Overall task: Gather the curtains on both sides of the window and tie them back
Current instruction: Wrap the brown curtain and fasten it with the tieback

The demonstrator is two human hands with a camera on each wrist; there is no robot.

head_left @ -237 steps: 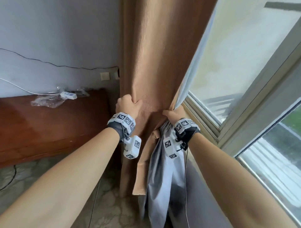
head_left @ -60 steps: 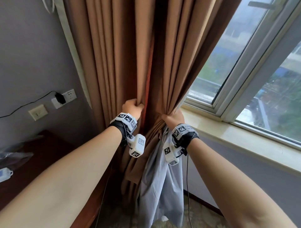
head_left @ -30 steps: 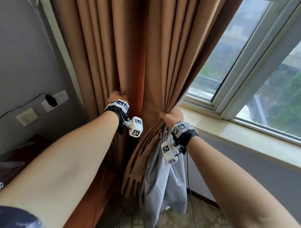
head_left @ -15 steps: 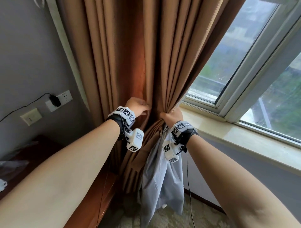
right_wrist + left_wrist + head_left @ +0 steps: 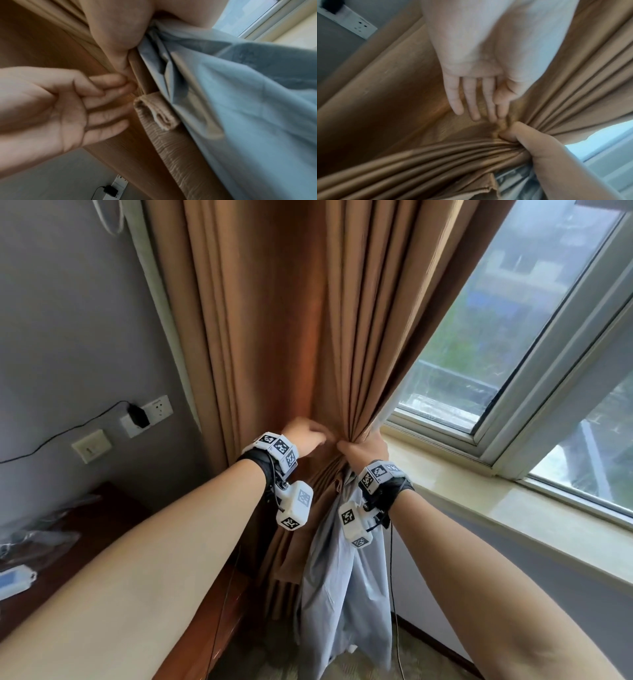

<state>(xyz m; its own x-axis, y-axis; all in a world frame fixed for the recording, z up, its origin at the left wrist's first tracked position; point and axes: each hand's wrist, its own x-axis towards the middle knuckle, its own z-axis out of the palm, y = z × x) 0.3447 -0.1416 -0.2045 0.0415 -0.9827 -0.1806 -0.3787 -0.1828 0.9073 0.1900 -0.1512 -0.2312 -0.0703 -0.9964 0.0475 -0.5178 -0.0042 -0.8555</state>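
Note:
The tan curtain (image 5: 274, 337) hangs left of the window, its folds bunched at waist height. My right hand (image 5: 359, 445) grips that bunch tightly, thumb wrapped over the pleats (image 5: 518, 136). The grey lining (image 5: 342, 577) spills down below this fist, and a folded tan hem (image 5: 154, 112) hangs beside it. My left hand (image 5: 310, 434) lies just left of the fist, with straight fingers (image 5: 476, 108) flat against the cloth and holding nothing. In the right wrist view the left hand (image 5: 77, 105) shows an open palm.
A wall socket with a black plug (image 5: 147, 414) and a switch (image 5: 91, 445) sit on the grey wall. A wooden desk (image 5: 113, 508) with a white device (image 5: 13, 580) stands at the left. The stone sill (image 5: 513, 508) and window frame (image 5: 548, 344) run along the right.
The left hand reached up and left along the curtain, then swept back right to meet the right fist, and its fingers are now flat. The right hand has kept its grip on the bunch.

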